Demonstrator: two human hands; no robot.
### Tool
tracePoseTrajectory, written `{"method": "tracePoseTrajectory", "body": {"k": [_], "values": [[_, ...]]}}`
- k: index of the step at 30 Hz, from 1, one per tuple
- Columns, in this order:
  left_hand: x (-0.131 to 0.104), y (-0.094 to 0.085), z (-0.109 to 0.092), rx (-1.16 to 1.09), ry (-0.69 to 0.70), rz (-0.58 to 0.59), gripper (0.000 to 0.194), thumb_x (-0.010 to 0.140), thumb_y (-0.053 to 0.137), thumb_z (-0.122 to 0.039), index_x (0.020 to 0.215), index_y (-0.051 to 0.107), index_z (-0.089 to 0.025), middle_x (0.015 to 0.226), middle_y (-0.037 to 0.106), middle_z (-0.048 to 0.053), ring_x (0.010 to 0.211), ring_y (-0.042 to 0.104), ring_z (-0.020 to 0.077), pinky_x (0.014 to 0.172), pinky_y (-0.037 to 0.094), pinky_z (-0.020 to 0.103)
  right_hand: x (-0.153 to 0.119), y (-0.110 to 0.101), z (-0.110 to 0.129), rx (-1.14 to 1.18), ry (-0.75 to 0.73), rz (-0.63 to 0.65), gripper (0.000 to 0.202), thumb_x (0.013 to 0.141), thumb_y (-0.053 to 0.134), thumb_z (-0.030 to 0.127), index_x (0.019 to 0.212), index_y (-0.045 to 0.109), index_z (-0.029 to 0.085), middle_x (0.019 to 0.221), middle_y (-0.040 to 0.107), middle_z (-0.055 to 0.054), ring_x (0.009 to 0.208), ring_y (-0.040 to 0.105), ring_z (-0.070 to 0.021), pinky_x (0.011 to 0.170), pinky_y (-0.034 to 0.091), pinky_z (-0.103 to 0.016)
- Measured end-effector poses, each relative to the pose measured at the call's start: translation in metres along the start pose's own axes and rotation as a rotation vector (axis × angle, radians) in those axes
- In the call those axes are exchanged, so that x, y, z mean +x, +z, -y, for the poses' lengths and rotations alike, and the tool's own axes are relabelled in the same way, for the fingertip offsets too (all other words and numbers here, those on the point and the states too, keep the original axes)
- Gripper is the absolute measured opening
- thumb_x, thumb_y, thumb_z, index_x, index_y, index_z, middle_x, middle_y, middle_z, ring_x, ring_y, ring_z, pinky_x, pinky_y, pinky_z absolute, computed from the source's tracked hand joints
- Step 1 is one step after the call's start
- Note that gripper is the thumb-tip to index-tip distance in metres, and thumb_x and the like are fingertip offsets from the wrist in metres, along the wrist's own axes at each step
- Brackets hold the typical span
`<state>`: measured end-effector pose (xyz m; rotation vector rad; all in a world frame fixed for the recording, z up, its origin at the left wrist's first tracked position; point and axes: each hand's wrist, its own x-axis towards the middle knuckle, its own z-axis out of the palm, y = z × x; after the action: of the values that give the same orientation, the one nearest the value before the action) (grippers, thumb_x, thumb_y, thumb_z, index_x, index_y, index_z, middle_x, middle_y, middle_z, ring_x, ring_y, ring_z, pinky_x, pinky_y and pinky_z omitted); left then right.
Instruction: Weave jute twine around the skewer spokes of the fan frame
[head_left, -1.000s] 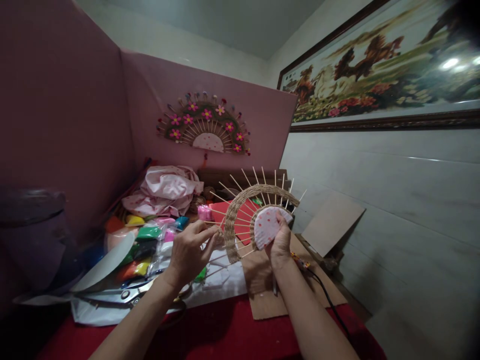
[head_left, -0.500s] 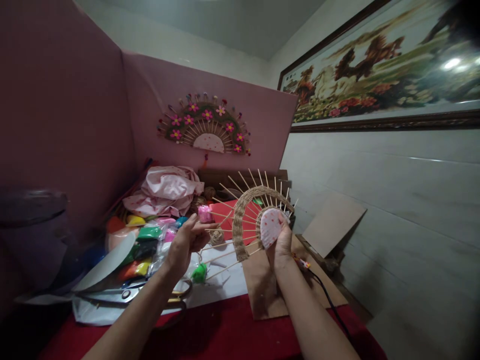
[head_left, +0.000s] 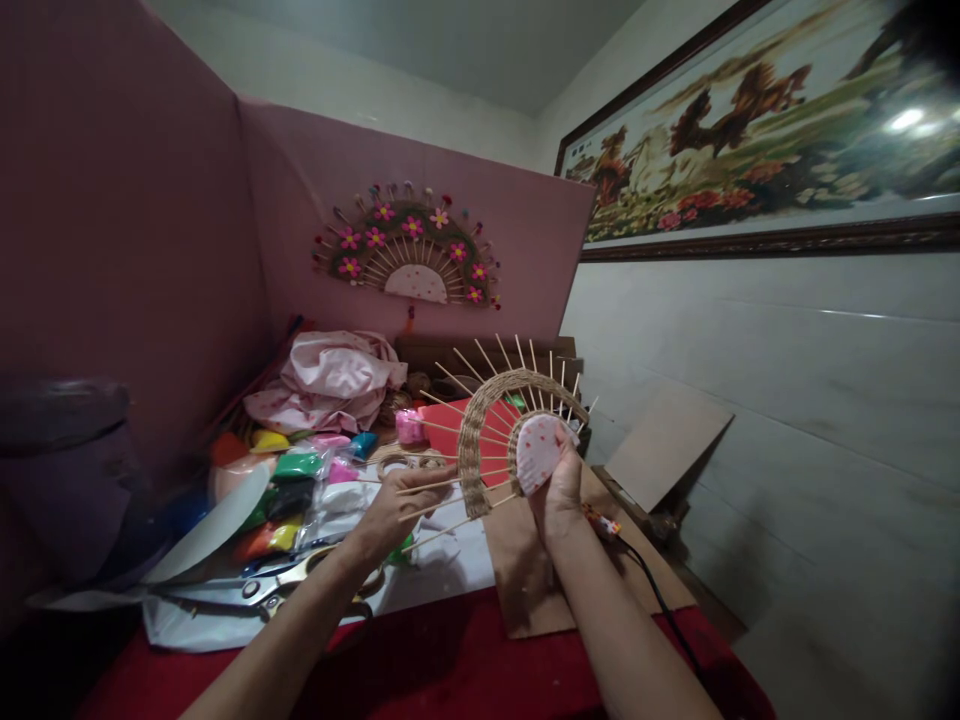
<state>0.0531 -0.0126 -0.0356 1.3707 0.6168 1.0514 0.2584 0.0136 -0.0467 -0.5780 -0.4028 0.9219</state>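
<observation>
My right hand [head_left: 561,495] grips a half-round woven fan [head_left: 474,440] by its base, which is covered in white cloth with red dots [head_left: 537,455]. Thin wooden sticks spread from this base, with a band of brown twine woven across them. On the fan's left side, my left hand [head_left: 409,508] reaches in with fingers stretched out, behind the lower sticks and touching near the band's edge. The fingertips are partly covered by the sticks. Between the base and the band, a narrower twine strip hugs the cloth.
Large scissors [head_left: 259,590] lie at the left beside bagged coloured clay [head_left: 300,465]. Pink cloth [head_left: 330,375] is heaped behind. Brown cardboard [head_left: 525,590] and a corded tool [head_left: 600,522] lie at right. A flowered fan [head_left: 412,240] hangs on the pink board.
My left hand has moved right, from the stick ends to the woven band. A twine roll behind it shows more now. The fan has shifted slightly left; my right hand keeps its hold.
</observation>
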Motion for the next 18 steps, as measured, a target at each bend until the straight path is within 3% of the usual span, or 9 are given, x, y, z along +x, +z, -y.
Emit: {"method": "tracePoseTrajectory", "body": {"k": [3,6,12,14,18], "values": [[0.002,-0.003,0.002,0.114,0.025,-0.002,0.04,0.057,0.072,-0.036,0.089,0.072,-0.013,0.059,0.061,0.004,0.047,0.039,0.0072,0.044,0.031,0.022,-0.002,0.003,0.003,0.039,0.104,-0.068,0.024,0.073,0.052,0.039,0.082,0.06,0.018,0.066,0.066,0.002,0.054,0.06,-0.0121,0.057,0.05,-0.026],[0.0,-0.004,-0.005,0.19,0.025,-0.052,0.042,0.061,0.069,-0.036,0.096,0.07,-0.013,0.051,0.053,0.001,0.045,0.031,0.0057,0.041,0.025,0.02,-0.001,0.003,0.005,0.036,0.089,-0.093,0.022,0.074,0.052,0.038,0.082,0.059,0.018,0.063,0.065,0.003,0.053,0.059,-0.0118,0.056,0.049,-0.025],[-0.004,-0.015,-0.018,0.266,0.05,-0.13,0.034,0.062,0.066,-0.028,0.093,0.071,-0.017,0.086,0.063,0.008,0.053,0.041,0.007,0.042,0.027,0.018,0.001,0.001,0.007,0.046,0.034,-0.082,0.026,0.072,0.052,0.039,0.086,0.058,0.019,0.069,0.065,0.004,0.056,0.059,-0.0111,0.054,0.048,-0.024],[-0.003,-0.022,-0.016,0.264,0.034,-0.135,0.031,0.064,0.064,-0.028,0.092,0.071,-0.015,0.074,0.062,0.006,0.051,0.039,0.0067,0.041,0.024,0.017,0.002,0.0,0.008,0.03,0.022,-0.086,0.026,0.071,0.053,0.04,0.085,0.058,0.018,0.069,0.065,0.004,0.056,0.059,-0.0109,0.055,0.048,-0.024],[0.001,-0.032,-0.011,0.172,0.048,-0.228,0.025,0.068,0.053,-0.026,0.078,0.07,-0.012,0.045,0.043,-0.003,0.041,0.026,0.0048,0.039,0.015,0.018,0.005,-0.003,0.008,0.021,-0.029,-0.09,0.027,0.071,0.053,0.04,0.085,0.058,0.018,0.07,0.065,0.003,0.058,0.059,-0.0113,0.058,0.048,-0.024]]}}
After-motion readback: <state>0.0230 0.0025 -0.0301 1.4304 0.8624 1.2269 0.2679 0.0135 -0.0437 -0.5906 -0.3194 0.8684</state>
